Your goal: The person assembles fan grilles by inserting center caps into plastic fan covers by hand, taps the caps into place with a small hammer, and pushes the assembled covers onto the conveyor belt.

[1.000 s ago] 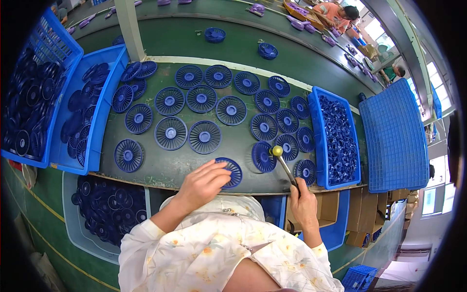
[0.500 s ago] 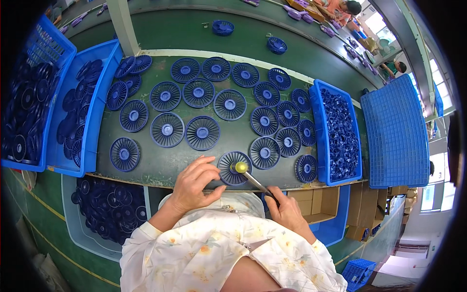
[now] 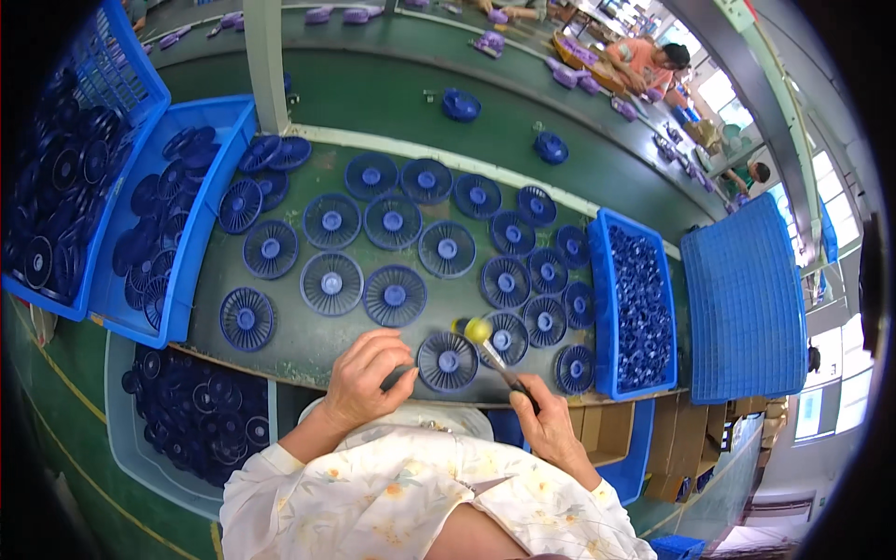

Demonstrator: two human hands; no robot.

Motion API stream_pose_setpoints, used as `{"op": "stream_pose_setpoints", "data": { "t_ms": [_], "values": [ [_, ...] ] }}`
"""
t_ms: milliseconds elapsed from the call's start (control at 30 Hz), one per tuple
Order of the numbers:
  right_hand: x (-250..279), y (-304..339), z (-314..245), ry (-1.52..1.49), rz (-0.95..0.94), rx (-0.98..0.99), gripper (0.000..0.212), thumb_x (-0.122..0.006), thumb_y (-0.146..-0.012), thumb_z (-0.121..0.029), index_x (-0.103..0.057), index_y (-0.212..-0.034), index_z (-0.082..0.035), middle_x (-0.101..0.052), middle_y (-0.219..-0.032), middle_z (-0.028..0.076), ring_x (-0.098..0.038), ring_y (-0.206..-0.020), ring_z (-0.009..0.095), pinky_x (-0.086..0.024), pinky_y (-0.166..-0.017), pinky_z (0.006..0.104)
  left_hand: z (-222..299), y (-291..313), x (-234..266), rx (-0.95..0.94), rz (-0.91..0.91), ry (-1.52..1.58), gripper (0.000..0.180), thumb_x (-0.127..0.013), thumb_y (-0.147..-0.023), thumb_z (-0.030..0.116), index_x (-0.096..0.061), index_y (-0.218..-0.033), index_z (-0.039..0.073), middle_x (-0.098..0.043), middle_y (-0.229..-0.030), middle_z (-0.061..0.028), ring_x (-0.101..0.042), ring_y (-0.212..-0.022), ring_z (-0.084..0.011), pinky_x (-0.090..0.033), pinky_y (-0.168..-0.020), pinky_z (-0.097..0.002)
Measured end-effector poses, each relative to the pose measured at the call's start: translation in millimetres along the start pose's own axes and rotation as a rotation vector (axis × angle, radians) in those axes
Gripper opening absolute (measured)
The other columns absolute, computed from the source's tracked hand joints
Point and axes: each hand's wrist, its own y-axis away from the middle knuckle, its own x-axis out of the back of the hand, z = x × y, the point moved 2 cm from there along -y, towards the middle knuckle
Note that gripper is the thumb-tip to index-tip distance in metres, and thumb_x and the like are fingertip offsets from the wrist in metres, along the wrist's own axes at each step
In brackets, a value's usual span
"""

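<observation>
My right hand grips the black handle of a small mallet with a yellow head and a metal shank. Its head hovers over the upper right rim of a dark blue round fan grille, which lies flat near the table's front edge. To the left of that grille is my left hand, fingers curled together and thumb forward. A dark patch shows between thumb and fingers; I cannot make out whether it is a held thing. Several more grilles lie spread over the green table, a few overlapping at the far left.
At the right, a blue tray is full of small blue parts; a blue crate stands beyond it. Blue bins of grilles stand left, and a pale tub of grilles below. A conveyor runs behind; people work farther off.
The mallet's head has risen off the grille's hub toward its upper right. My left hand has drawn back from the grille and its fingers have curled. The whole view has shifted.
</observation>
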Motion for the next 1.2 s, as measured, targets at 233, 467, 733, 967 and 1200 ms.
{"op": "stream_pose_setpoints", "data": {
  "t_ms": [233, 467, 733, 967, 1200],
  "values": [
    [18.6, -131.2, -22.5, -0.127, 0.308, 0.033, 0.035, -0.053, -0.106, -0.022, -0.057, -0.136, -0.003, -0.057, -0.070, 0.006, -0.055, -0.063, 0.013, -0.046, -0.058, 0.0325, -6.9, -7.3, 7.9, 0.022, -0.033, -0.065, 0.025, -0.080, -0.075, 0.008, -0.069, -0.097, 0.006, -0.068, -0.103, -0.0096, -0.066, -0.110, -0.0333, -0.051, -0.102, -0.0510],
    [11.9, -205.0, -9.3, 0.216, 0.172, -0.049, 0.040, -0.049, -0.104, -0.031, -0.057, -0.131, -0.003, -0.066, -0.108, 0.035, -0.062, -0.106, 0.053, -0.049, -0.091, 0.0586, -23.2, 1.0, 15.6, -0.003, 0.053, -0.094, 0.019, -0.078, -0.073, 0.004, -0.070, -0.090, 0.008, -0.071, -0.093, -0.0066, -0.069, -0.098, -0.0303, -0.055, -0.095, -0.0480],
    [21.1, -193.4, -47.5, 0.078, 0.364, -0.005, 0.033, -0.049, -0.105, -0.028, -0.059, -0.127, -0.004, -0.069, -0.084, 0.025, -0.070, -0.080, 0.044, -0.051, -0.072, 0.0494, -27.8, 3.6, 16.8, 0.042, 0.069, -0.059, 0.018, -0.077, -0.072, 0.000, -0.070, -0.087, 0.007, -0.071, -0.093, -0.0063, -0.070, -0.095, -0.0290, -0.057, -0.090, -0.0440],
    [24.7, -183.2, -30.9, 0.126, 0.168, -0.080, 0.031, -0.052, -0.105, -0.027, -0.058, -0.125, -0.005, -0.066, -0.079, 0.027, -0.068, -0.079, 0.047, -0.050, -0.069, 0.0500, -31.1, 0.2, 13.4, 0.044, 0.059, -0.051, 0.018, -0.076, -0.071, -0.001, -0.070, -0.086, 0.007, -0.071, -0.093, -0.0066, -0.070, -0.095, -0.0294, -0.058, -0.087, -0.0420],
    [-4.0, -117.9, -27.4, 0.150, -0.012, -0.102, 0.030, -0.054, -0.103, -0.028, -0.059, -0.125, -0.008, -0.068, -0.088, 0.030, -0.064, -0.084, 0.053, -0.049, -0.073, 0.0591, -26.1, 0.1, 14.5, 0.043, 0.046, -0.074, 0.019, -0.076, -0.071, -0.001, -0.070, -0.088, 0.007, -0.070, -0.094, -0.0066, -0.069, -0.097, -0.0296, -0.057, -0.091, -0.0447]
  ]
}}
